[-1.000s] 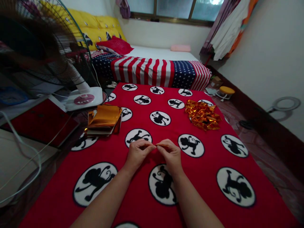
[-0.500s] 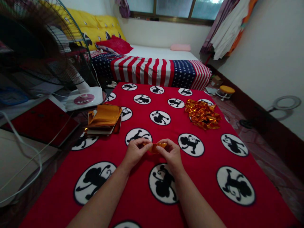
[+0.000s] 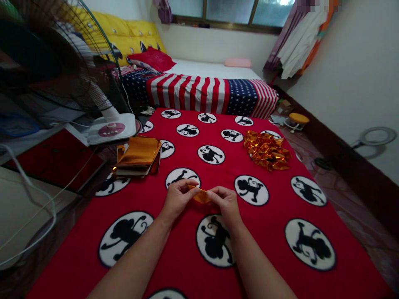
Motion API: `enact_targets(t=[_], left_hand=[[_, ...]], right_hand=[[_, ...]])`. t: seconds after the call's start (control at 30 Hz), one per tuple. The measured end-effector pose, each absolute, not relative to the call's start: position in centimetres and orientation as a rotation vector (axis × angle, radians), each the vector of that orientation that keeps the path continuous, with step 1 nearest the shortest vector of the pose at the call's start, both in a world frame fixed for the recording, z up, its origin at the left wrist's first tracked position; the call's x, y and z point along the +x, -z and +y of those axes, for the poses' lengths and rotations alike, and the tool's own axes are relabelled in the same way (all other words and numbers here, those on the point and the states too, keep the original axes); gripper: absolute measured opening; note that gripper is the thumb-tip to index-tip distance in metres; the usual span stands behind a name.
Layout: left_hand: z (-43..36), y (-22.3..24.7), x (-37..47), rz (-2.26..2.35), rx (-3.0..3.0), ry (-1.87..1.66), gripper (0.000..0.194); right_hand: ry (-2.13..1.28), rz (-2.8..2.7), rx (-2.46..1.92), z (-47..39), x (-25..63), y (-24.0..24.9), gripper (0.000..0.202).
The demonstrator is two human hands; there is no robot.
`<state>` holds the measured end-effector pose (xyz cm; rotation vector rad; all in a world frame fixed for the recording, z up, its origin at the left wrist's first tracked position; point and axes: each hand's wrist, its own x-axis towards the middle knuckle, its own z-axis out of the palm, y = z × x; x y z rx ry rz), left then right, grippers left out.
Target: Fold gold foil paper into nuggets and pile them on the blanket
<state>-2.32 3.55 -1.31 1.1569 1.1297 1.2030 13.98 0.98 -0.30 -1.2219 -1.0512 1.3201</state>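
A small folded piece of gold foil paper (image 3: 201, 196) is held between my two hands, over the middle of the red cloth (image 3: 183, 220). My left hand (image 3: 180, 198) pinches its left end between thumb and fingers. At the other end, my right hand (image 3: 225, 202) grips it the same way, thumb toward me. The fingers cover both ends of the paper. To the left lies a stack of flat gold foil sheets (image 3: 140, 151). A heap of folded gold foil pieces (image 3: 267, 150) rests on the right side of the cloth.
An electric fan (image 3: 112, 128) stands at the left, near a dark red panel (image 3: 52, 164) and a white cable (image 3: 37, 191). Beyond the cloth is a bed with a striped cover (image 3: 193, 93). A yellow-topped stool (image 3: 297, 119) stands by the right wall.
The foil piece has tilted, its right end dropping and its middle now bulging downward. My right fingers have shifted slightly on it. The stack and heap stay put.
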Motion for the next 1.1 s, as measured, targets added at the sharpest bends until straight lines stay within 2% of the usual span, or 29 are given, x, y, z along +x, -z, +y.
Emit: enact_targets(t=[0.13,0.37,0.5,0.8,1.1], left_hand=[[3.64,1.51,-2.49,1.192,1.225,-1.227,0.024],[3.45,1.03,-2.45,1.080,1.152,-1.188,0.047],[3.38,1.00,-2.33,1.066,1.131,-1.190,0.048],[3.31,0.64,-2.21,1.074,1.126,-1.174,0.053],[3.45,1.59,-2.08,1.053,1.261,-1.175,0.047]], right_hand=[[-1.336,-1.027,-1.220,1.05,14.14,0.46,0.027],[-1.032,-1.148,-1.234,1.02,13.76,0.41,0.020],[-0.845,-1.288,-1.194,1.08,13.81,0.51,0.013],[-0.823,-1.299,-1.201,1.12,13.90,0.79,0.013],[-0.801,-1.258,-1.152,1.07,13.55,0.39,0.008]])
